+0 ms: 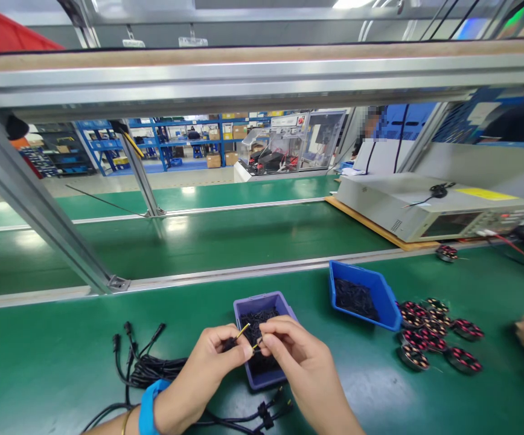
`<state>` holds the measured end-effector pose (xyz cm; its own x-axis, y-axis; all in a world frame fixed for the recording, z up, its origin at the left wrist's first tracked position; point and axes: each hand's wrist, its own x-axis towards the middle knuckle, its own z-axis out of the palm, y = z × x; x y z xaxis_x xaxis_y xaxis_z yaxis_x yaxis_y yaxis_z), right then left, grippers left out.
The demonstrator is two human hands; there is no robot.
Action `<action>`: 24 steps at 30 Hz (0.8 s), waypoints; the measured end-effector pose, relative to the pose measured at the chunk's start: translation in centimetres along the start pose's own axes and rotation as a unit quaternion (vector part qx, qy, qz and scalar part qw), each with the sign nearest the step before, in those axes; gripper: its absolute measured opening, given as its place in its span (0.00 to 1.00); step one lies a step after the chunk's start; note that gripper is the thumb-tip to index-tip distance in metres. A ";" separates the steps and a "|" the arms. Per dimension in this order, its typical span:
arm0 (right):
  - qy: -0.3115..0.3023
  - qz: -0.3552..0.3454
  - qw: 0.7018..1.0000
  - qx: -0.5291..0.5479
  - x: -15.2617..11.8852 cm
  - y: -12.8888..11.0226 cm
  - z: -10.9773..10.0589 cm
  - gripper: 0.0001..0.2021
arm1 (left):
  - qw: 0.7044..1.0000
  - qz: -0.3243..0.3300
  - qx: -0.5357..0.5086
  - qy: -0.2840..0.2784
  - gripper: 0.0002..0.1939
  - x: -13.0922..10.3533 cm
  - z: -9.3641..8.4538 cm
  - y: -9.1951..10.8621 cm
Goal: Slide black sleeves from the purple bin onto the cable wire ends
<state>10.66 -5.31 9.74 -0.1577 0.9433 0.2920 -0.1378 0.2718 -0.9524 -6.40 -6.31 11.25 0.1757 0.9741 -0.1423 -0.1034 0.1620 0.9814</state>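
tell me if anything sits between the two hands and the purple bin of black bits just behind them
Nothing visible does. The left hand and right hand pinch a thin yellow-tipped wire directly over the purple bin, whose open top is uncovered. The black cables lie off to the left, and the blue bin to the right.

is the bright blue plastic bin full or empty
Partly filled: the bright blue plastic bin is open-topped and holds a layer of small black pieces below its rim.

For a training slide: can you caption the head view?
Left hand and right hand pinch a yellow-tipped wire above a purple bin.
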 end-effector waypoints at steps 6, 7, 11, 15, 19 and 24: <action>0.019 0.020 1.000 -0.007 0.0 0.3 -0.1 0.12 | 1.000 0.028 0.013 0.007 0.21 0.1 -0.3 -0.5; 0.020 0.031 0.999 -0.004 0.0 0.3 -0.1 0.13 | 0.999 0.039 0.019 0.004 0.20 0.1 -0.4 -0.7; 0.015 0.041 0.999 0.011 -0.1 0.4 0.1 0.11 | 0.997 0.065 0.042 0.000 0.20 0.2 -0.5 -1.2; -0.007 -0.001 0.999 -0.049 0.1 0.1 0.1 0.07 | 0.997 0.063 0.049 0.015 0.20 0.1 -0.4 -1.2; -0.013 -0.026 0.993 -0.115 0.5 -0.3 -0.2 0.07 | 0.998 0.041 0.049 0.014 0.22 0.1 -0.4 -0.8; 0.031 0.011 0.995 -0.089 0.4 0.0 -0.1 0.07 | 0.999 0.010 0.044 0.014 0.24 0.0 -0.2 -0.2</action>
<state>10.75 -4.96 9.88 -0.0966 0.9581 0.2695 0.0417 0.2744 -0.9607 -6.59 -6.32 11.00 0.1459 0.9815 -0.1240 -0.0197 0.1281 0.9916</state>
